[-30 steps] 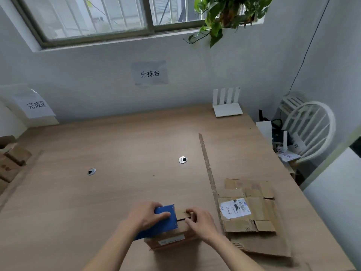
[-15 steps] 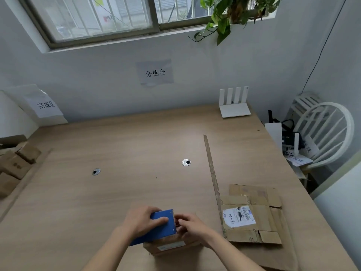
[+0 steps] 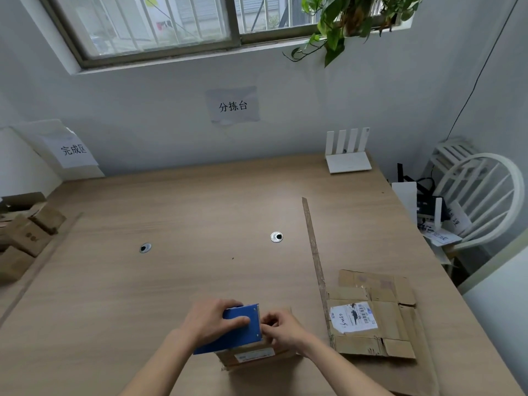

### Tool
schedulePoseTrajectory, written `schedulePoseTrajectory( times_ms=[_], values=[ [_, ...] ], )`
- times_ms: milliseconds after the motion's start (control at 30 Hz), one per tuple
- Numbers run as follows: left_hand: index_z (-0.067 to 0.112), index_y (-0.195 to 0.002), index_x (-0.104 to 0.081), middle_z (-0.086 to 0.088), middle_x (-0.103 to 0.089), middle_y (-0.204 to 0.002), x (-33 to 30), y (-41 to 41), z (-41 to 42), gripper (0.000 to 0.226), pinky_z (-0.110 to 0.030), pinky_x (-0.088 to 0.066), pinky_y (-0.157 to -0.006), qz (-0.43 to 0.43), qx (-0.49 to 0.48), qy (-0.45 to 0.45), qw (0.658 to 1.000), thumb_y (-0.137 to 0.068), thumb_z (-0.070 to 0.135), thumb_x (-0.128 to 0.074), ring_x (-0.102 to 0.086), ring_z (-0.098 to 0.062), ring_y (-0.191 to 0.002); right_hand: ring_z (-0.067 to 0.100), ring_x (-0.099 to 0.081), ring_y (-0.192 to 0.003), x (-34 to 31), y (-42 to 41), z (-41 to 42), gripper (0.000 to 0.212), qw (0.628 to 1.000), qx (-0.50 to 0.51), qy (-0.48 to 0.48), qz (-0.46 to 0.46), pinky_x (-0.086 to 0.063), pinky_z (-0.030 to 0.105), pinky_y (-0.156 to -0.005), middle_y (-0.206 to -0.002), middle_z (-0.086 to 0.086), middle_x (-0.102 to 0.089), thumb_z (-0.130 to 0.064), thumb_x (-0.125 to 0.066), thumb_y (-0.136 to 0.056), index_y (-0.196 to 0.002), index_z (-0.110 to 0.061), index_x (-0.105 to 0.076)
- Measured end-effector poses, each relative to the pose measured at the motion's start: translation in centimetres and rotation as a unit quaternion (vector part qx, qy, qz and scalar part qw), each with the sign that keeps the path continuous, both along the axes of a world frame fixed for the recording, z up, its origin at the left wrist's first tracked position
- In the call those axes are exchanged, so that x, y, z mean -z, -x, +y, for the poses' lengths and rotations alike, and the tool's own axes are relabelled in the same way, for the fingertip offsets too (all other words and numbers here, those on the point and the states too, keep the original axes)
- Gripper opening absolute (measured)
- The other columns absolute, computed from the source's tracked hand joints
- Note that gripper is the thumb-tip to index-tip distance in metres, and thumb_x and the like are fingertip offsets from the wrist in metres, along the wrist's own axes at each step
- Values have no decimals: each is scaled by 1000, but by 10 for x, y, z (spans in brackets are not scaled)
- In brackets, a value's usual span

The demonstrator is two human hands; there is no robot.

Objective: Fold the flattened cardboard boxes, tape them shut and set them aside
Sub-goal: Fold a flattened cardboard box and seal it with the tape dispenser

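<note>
left hand (image 3: 210, 321) fingers around blue tape dispenser (image 3: 234, 330) atop small box (image 3: 251, 354), right hand (image 3: 281, 328) seemingly pinching tape

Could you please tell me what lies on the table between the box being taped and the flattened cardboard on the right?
In the head view, only bare table separates the box from the flattened cardboard.

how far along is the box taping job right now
Done: a few folded brown cardboard boxes sit at the table's left edge. In hand: the left hand holds a blue tape dispenser on a small brown cardboard box; the right hand pinches at its front edge. Left: the flattened cardboard boxes on the right.
</note>
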State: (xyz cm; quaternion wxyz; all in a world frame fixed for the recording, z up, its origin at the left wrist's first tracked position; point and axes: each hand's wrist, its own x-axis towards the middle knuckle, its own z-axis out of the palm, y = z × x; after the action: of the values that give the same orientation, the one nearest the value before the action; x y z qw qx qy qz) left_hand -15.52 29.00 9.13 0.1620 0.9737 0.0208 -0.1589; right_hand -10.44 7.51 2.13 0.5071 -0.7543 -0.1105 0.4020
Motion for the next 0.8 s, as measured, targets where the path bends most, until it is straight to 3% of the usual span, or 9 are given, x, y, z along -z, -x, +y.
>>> schedulePoseTrajectory(
  times_ms=[167,300,500,600,800],
  values=[
    [44,-120,-63,19,-70,-104,3,-2,-6,64,-32,-54,-78,12,-3,-22,1000,-78,86,-39,-62,-3,-87,8,-64,-70,3,0,-4,10,999,36,-12,4,-53,23,-66,-82,2,-68,-15,-63,-98,-90,-15,-68],
    [42,-117,-64,15,-70,-102,6,-4,-17,65,-32,-51,-75,13,1,-57,998,-78,86,-37,-63,-7,-86,18,-72,-80,8,2,-17,5,992,124,-2,8,-62,30,-75,-88,6,-73,-15,-66,-96,-95,-12,-69],
    [37,-114,-64,13,-68,-96,11,-12,-44,68,-26,-39,-59,10,30,-70,997,-79,86,-32,-60,-10,-79,18,-75,-74,18,1,-43,4,969,242,36,15,-64,31,-69,-88,10,-74,-11,-64,-96,-97,-10,-68],
    [38,-115,-62,12,-69,-98,16,-16,-53,69,-31,-48,-68,7,42,-85,996,-79,88,-30,-62,-13,-82,18,-74,-79,24,-4,-57,2,963,262,60,16,-62,26,-69,-98,8,-69,-12,-62,-98,-99,-12,-64],
    [31,-103,-65,9,-68,-91,25,-24,-67,68,-33,-51,-70,2,51,-89,995,-81,86,-32,-63,-14,-78,21,-70,-83,38,-8,-68,5,962,259,65,57,-62,27,-66,-103,13,-64,-10,-60,-99,-104,-10,-61]
  ],
)
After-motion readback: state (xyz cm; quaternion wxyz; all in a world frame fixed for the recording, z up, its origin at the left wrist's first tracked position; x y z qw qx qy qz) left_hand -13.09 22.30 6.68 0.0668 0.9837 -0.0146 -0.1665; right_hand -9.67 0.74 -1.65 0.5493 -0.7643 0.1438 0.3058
